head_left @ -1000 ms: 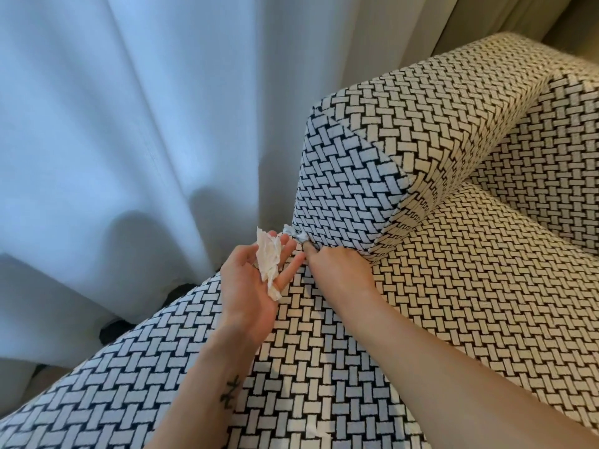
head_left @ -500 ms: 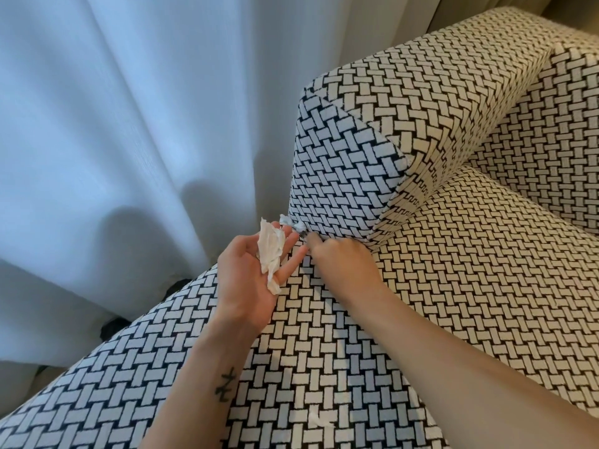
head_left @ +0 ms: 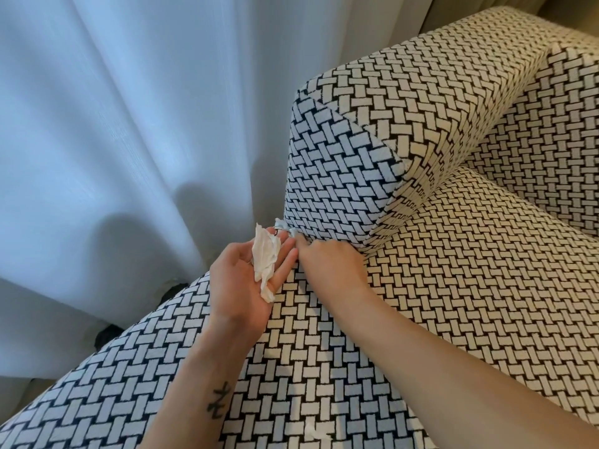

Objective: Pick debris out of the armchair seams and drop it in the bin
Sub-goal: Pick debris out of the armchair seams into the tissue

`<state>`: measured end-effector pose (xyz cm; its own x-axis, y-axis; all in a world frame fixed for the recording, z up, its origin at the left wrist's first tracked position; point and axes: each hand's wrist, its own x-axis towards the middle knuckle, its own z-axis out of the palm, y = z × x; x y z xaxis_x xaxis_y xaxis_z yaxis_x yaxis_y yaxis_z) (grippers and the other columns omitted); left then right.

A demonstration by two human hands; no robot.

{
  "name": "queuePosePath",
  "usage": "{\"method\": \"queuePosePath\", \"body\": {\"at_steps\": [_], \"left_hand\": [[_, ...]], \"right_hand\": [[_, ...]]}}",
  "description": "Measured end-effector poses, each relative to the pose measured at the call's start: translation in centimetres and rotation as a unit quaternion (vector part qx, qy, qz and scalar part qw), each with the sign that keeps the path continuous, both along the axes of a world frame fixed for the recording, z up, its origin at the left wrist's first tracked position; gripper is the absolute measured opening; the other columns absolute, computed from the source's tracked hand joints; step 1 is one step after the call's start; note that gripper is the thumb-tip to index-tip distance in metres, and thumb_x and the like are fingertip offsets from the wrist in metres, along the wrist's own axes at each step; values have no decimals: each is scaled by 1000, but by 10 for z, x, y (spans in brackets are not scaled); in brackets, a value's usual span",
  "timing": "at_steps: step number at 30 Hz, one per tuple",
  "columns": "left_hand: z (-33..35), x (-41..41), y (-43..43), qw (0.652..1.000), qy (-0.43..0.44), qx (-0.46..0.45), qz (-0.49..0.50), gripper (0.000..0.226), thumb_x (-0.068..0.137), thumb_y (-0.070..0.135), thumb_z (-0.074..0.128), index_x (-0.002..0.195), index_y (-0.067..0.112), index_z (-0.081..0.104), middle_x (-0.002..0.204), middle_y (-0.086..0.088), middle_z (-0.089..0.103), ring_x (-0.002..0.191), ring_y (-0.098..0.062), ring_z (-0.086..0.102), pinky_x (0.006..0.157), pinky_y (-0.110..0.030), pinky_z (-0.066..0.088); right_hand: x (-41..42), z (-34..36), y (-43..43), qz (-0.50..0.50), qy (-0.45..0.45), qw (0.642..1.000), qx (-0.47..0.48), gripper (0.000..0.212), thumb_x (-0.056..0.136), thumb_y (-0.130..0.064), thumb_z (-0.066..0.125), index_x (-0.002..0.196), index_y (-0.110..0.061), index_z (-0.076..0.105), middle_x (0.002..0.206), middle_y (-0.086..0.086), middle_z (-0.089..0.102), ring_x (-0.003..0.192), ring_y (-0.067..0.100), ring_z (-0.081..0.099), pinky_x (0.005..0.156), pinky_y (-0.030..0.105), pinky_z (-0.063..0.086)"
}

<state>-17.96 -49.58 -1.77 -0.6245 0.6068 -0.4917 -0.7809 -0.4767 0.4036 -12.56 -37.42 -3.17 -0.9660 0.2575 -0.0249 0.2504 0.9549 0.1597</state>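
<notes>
Our left hand (head_left: 241,280) carries tissue (head_left: 265,257) on straight fingers; right hand (head_left: 327,264) fingertips hidden at armchair (head_left: 453,286) seam, pinch unclear.

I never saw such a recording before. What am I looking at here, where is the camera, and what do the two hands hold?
There is no machine: a person wears one camera on the head, looking down at their own bare hands. The left hand lies palm up and carries a crumpled white tissue. The right hand pinches a small pale scrap at the seam where the armrest meets the seat of the woven-patterned armchair. A white curtain hangs behind.
</notes>
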Motion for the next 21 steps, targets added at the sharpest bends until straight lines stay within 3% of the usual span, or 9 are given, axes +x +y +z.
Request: {"method": "queuePosePath", "body": {"at_steps": [5, 12, 17, 21], "left_hand": [[2, 1, 0, 1000, 4, -11, 3, 41, 97, 11, 39, 130, -7, 56, 126, -23, 67, 117, -35, 66, 97, -45, 55], [3, 0, -2, 1000, 4, -21, 12, 41, 97, 11, 38, 129, -8, 55, 125, -24, 67, 112, -38, 68, 96, -45, 55], [4, 0, -1, 1000, 2, -20, 14, 40, 98, 11, 38, 128, -9, 56, 125, -25, 67, 112, -38, 68, 96, -45, 55], [3, 1, 0, 1000, 4, -18, 12, 41, 97, 12, 38, 130, -8, 54, 125, -24, 67, 112, -39, 68, 96, -46, 55]], "right_hand": [[2, -1, 2, -9, -6, 1000, 21, 33, 104, -4, 36, 135, -10, 48, 107, 4, 72, 95, 25, 72, 71, 33, 53], [6, -4, 4, -14, 24, 999, 30, 28, 100, -4, 40, 119, -13, 58, 95, 3, 74, 84, 26, 74, 68, 34, 54], [8, -13, 8, -4, 61, 997, 56, 19, 89, -7, 61, 104, -16, 69, 69, 0, 71, 57, 22, 70, 49, 29, 50], [10, -21, 11, 19, 110, 992, 50, 19, 84, -10, 72, 102, -15, 72, 63, -1, 69, 50, 19, 67, 45, 28, 50]]}}
